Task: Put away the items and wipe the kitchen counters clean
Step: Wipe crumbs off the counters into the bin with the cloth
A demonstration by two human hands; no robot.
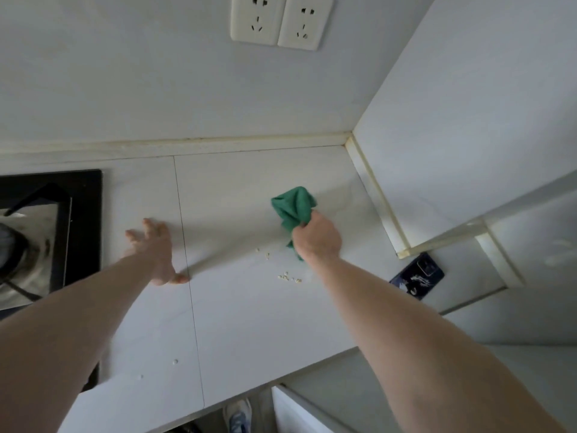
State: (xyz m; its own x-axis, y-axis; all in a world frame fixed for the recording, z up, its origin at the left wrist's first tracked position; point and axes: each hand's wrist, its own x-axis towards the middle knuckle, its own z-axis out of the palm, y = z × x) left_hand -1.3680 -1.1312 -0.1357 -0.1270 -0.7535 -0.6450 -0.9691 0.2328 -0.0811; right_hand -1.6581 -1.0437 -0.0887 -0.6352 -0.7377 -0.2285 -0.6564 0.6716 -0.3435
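Observation:
My right hand grips a crumpled green cloth and holds it down on the white counter, toward the back right corner. Small pale crumbs lie scattered on the counter just in front of that hand. My left hand lies flat on the counter with fingers spread, left of the cloth and beside the stove edge.
A black gas stove with a metal burner plate fills the left side. A dark phone lies on the counter at the right, under a white ledge. Two wall sockets sit above. The counter's front edge runs below my arms.

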